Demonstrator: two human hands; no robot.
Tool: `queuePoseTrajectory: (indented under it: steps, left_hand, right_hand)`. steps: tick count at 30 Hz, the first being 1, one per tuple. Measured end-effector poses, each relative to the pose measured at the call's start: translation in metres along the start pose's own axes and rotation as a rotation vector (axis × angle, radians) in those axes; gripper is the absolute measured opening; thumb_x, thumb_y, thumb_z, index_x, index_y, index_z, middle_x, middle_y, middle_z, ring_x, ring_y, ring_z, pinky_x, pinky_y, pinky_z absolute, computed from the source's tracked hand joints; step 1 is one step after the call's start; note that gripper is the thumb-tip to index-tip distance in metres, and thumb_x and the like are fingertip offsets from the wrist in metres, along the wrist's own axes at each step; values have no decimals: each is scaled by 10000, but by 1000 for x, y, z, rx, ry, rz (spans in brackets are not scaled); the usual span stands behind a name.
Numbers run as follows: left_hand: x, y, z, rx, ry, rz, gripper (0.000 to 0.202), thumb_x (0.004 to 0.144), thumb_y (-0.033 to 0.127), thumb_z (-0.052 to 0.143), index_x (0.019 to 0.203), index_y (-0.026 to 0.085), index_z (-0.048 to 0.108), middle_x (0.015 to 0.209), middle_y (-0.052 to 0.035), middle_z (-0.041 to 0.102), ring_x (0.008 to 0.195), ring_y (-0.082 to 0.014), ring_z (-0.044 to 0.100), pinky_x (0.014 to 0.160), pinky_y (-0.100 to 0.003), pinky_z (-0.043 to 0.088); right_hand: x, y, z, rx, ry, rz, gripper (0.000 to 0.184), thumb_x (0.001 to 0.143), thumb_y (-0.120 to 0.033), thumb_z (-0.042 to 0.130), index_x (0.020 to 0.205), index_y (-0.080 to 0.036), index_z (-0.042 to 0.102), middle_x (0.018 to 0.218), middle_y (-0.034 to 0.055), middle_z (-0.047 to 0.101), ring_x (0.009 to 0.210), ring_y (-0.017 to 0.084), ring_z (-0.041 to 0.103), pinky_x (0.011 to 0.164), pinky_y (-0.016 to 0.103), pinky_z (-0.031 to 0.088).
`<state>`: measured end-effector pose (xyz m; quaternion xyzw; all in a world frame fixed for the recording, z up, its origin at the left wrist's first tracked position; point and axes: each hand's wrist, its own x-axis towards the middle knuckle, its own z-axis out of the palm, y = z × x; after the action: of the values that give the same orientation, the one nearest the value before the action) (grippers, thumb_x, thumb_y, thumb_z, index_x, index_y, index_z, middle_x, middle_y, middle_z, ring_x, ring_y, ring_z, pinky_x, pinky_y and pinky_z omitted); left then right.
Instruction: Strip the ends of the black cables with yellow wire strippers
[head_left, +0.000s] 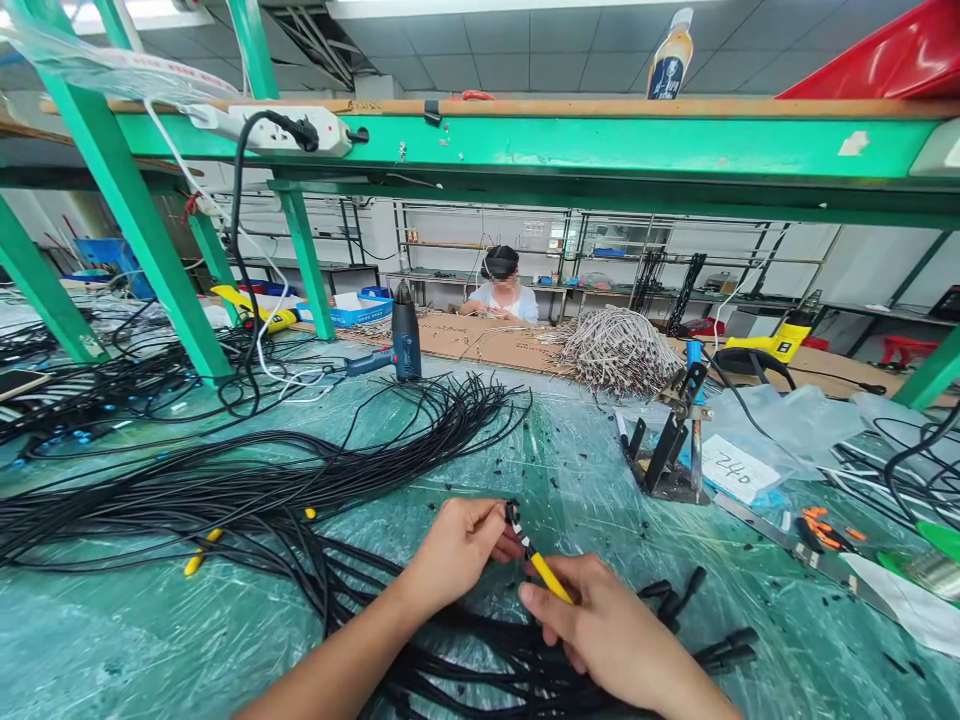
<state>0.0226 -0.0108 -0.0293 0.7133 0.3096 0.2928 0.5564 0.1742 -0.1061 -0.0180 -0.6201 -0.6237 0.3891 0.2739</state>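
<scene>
While the right hand (604, 618) is wrapped round yellow-handled cutters (551, 578), a small black part (512, 507) is pinched by the left hand (459, 545) at their tip. If grip were lost, the left hand could be nicked, or the black cables (442, 668) below scored.

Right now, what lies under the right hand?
Black cables run in from the left; black ends show past the right hand. What the hand covers cannot be seen.
</scene>
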Motion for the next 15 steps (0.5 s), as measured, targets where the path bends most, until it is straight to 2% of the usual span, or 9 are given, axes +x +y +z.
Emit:
queuePoseTrajectory:
  steps: [2, 3, 5, 7, 9, 10, 12, 14, 15]
  left_hand:
    - [0, 0, 0, -3, -1, 4, 352, 883, 358, 368, 763, 142, 619, 735, -21, 659, 701, -184, 658, 619, -252, 514]
    - [0, 0, 0, -5, -2, 5, 344, 882, 353, 370, 770, 144, 619, 730, -17, 658, 700, -182, 657, 623, -253, 516]
    - [0, 0, 0, -9, -5, 6, 320, 880, 342, 376, 790, 149, 614, 733, -13, 662, 705, -181, 657, 638, -258, 521]
    - [0, 0, 0, -12, -10, 3, 304, 877, 342, 386, 791, 150, 606, 748, -17, 670, 719, -187, 658, 654, -268, 525]
    - [-1, 1, 0, -14, -17, 0, 311, 871, 355, 398, 768, 147, 604, 758, -27, 675, 728, -198, 660, 655, -276, 526]
    - [-1, 2, 1, -17, -19, -1, 316, 869, 362, 402, 761, 145, 606, 759, -30, 677, 728, -202, 661, 652, -278, 527]
    - [-1, 3, 1, -28, -20, -2, 319, 867, 361, 405, 765, 144, 614, 760, -31, 682, 723, -203, 662, 648, -278, 529]
    - [-1, 4, 1, -45, -12, -1, 313, 868, 342, 401, 776, 144, 626, 763, -28, 689, 715, -195, 662, 645, -270, 530]
    - [-1, 4, 2, -54, -3, 0, 310, 867, 331, 399, 780, 145, 632, 758, -25, 690, 706, -189, 661, 642, -265, 530]
  right_hand:
    - [1, 2, 1, 98, -81, 30, 342, 850, -498, 395, 674, -216, 475, 556, -49, 471, 431, 99, 418, 411, 225, 268]
    - [1, 3, 2, 61, -50, 22, 333, 847, -494, 404, 682, -216, 481, 574, -42, 493, 452, 105, 440, 428, 227, 289]
    - [1, 5, 6, -145, 107, -24, 255, 832, -445, 453, 734, -218, 516, 657, -15, 562, 568, 140, 509, 531, 247, 346]
    - [0, 7, 10, -382, 273, -40, 187, 813, -376, 484, 904, -226, 547, 796, 22, 608, 718, 195, 558, 642, 288, 370]
    - [-2, 7, 12, -520, 342, -34, 308, 808, -326, 471, 1100, -227, 492, 948, 58, 607, 829, 239, 570, 691, 321, 373]
    - [-2, 7, 12, -551, 344, -31, 333, 809, -311, 462, 1130, -224, 473, 978, 67, 601, 845, 248, 571, 689, 324, 372]
    - [-3, 6, 11, -537, 317, -31, 243, 815, -305, 453, 1035, -223, 513, 899, 52, 615, 776, 229, 572, 649, 311, 362]
    - [-3, 3, 7, -448, 275, -44, 132, 818, -335, 466, 852, -227, 534, 744, 15, 602, 674, 191, 539, 604, 292, 342]
    - [-3, 2, 6, -381, 255, -51, 151, 816, -363, 479, 778, -224, 525, 693, 4, 581, 645, 174, 515, 589, 283, 336]
